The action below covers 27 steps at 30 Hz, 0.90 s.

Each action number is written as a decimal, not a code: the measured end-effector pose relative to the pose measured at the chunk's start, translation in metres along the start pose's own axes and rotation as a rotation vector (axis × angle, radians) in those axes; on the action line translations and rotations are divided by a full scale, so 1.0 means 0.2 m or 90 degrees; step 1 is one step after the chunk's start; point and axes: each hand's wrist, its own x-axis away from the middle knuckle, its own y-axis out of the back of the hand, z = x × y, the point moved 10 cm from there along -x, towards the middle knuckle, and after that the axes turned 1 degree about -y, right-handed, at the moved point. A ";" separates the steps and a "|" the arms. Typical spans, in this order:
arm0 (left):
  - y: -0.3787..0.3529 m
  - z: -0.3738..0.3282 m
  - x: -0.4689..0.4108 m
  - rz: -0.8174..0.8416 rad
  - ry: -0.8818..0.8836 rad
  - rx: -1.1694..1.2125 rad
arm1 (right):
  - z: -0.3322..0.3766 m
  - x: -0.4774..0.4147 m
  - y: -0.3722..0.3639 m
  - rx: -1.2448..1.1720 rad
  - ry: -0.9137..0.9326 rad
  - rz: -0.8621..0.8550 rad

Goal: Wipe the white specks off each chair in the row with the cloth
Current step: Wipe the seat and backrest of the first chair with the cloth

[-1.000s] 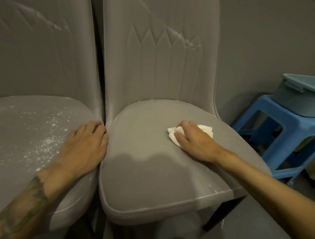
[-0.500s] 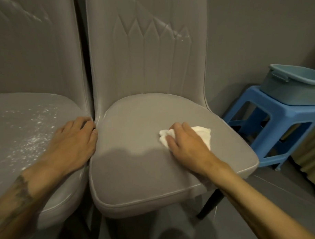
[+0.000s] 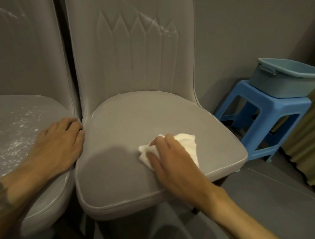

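Note:
Two grey padded chairs stand side by side. The right chair [image 3: 128,124] has a smooth seat with no specks that I can see; a few white marks show high on its backrest. My right hand [image 3: 170,158] presses a crumpled white cloth [image 3: 186,145] onto the seat's right front part, fingers spread over it. The left chair [image 3: 15,160] has many white specks scattered across its seat. My left hand [image 3: 59,142] rests flat on that seat's right edge, fingertips at the gap between the two chairs.
A blue plastic stool [image 3: 264,122] stands right of the chairs by the grey wall, with a blue-grey basin [image 3: 284,79] on top. Something ribbed and olive-coloured [image 3: 307,146] stands at the far right. The floor is grey tile.
My right hand has slid the cloth toward the front of the right chair's seat. My left hand has stayed on the left chair's edge. The view has shifted slightly.

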 end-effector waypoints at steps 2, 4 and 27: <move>0.01 0.00 0.00 -0.008 -0.006 0.001 | -0.05 0.05 0.06 -0.075 -0.013 -0.012; 0.00 -0.01 -0.01 -0.010 -0.014 -0.001 | -0.22 0.10 0.11 -0.113 -0.081 -0.048; 0.01 0.01 0.01 0.013 -0.018 0.081 | 0.53 0.00 -0.10 -0.091 0.232 0.025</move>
